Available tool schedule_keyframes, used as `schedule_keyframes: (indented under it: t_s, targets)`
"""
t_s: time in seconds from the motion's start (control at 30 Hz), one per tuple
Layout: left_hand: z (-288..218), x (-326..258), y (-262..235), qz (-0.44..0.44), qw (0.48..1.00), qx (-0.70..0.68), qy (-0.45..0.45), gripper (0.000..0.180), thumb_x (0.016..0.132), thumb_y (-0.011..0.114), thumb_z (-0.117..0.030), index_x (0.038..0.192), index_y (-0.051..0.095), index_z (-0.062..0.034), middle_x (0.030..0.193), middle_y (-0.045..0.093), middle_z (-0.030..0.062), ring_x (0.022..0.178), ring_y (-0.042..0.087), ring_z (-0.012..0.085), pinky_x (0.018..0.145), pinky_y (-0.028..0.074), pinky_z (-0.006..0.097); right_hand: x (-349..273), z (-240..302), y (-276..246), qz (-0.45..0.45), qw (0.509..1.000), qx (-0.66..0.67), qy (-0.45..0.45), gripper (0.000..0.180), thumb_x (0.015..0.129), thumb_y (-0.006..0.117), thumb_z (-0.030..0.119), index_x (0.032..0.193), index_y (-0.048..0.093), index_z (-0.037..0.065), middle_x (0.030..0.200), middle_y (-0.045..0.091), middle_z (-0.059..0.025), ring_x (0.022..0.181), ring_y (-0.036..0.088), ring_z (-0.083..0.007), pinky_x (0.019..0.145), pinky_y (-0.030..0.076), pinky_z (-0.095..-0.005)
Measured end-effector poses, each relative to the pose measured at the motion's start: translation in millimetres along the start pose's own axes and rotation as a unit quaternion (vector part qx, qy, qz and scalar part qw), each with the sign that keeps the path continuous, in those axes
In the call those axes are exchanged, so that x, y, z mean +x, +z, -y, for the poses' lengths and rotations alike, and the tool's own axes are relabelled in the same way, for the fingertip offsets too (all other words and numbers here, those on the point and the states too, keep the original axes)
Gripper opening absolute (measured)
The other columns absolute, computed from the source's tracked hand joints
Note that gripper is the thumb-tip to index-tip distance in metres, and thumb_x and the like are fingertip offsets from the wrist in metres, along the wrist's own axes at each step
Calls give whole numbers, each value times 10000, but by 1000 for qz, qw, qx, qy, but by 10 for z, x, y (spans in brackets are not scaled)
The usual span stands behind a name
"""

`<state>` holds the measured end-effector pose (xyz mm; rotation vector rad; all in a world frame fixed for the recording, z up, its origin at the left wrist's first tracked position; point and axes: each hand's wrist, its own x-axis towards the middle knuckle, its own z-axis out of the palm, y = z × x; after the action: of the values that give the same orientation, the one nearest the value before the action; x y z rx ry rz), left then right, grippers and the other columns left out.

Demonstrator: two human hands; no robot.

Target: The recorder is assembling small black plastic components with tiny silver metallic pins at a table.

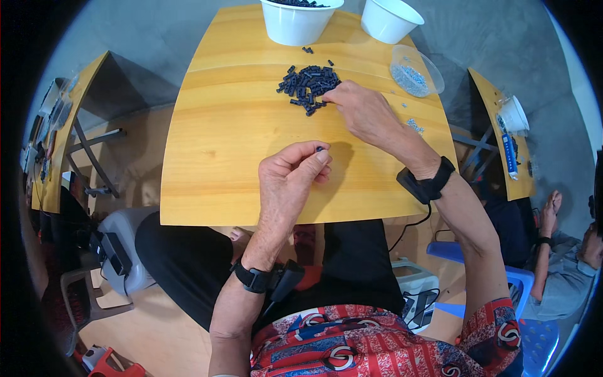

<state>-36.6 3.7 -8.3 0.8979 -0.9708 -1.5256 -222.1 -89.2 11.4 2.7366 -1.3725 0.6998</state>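
Observation:
A pile of small black cylindrical plastic parts [308, 85] lies on the wooden table [213, 138]. My right hand [367, 113] reaches to the pile's right edge, its fingers pressed together at the parts; whether a part is between the fingertips is hidden. Nearer to me, my left hand [295, 166] is closed in a pinch above the table. Between its thumb and forefinger the end of a small dark part [320, 149] shows. To the right of my right hand lies a scatter of tiny silvery metal pieces [414, 125].
At the far edge stand a white tub [298, 25] of black parts and another white tub [391, 22]. A clear plastic dish [430, 78] holds small metal pieces. Side tables [63, 132] stand left and right. A person [559, 264] sits at the right.

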Motion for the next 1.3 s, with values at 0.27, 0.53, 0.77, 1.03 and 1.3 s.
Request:
schedule_keyframes:
  t_s: [0.27,0.53,0.77,1.03,1.3]
  targets:
    - [-1,9,7,4,1000,6,1,155,851,634,-56,980,668,23,806,674,88,672,607,102,633,508,224,-100,-48,-124,-11,999,24,28,188,783,559,39,958,626,29,918,609,-151,828,596,-353,718,485,-428]
    - [6,-19,10,12,999,34,3,168,844,648,-57,992,669,17,796,673,79,668,605,98,633,505,220,-23,3,-64,15,998,53,41,86,783,580,67,848,612,21,845,608,-150,787,594,-347,699,479,-424]
    - [11,-26,14,17,999,51,6,168,829,666,-54,985,680,6,794,672,62,665,598,90,642,502,212,-149,81,-69,33,996,30,76,88,796,574,88,756,560,11,753,574,-155,727,580,-372,640,462,-451]
    - [1,-47,30,47,995,85,30,157,839,645,-43,983,679,9,825,666,46,699,586,86,663,487,214,-452,33,-206,22,991,24,128,102,777,606,111,807,579,17,755,589,-152,741,592,-329,652,465,-397]
    - [69,-69,24,58,991,111,47,130,858,624,-60,956,673,9,855,661,46,725,585,93,676,481,219,-686,-97,-377,-56,983,69,163,195,777,622,112,947,632,17,814,638,-121,713,630,-218,644,492,-340]
